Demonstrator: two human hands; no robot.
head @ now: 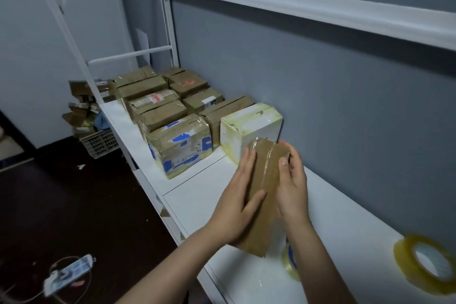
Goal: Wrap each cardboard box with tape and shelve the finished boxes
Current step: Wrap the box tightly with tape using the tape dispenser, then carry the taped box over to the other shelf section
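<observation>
I hold a long narrow brown cardboard box point(265, 190), shiny with clear tape, above the white shelf point(202, 195). My left hand point(238, 205) grips its left side, thumb laid across the top face. My right hand point(292, 185) clasps its right side, thumb on top near the far end. Just beyond the box's far end stands a taped white box point(249, 128). A roll of yellowish clear tape point(427, 264) lies on the shelf at the right. A second tape roll point(291, 264) shows partly under my right forearm.
Several taped brown boxes point(158, 103) and a blue-marked box point(180, 148) fill the shelf's far left. A white metal frame point(170, 20) rises behind them. A crate with more boxes point(98, 142) stands on the dark floor; a power strip point(69, 274) lies lower left.
</observation>
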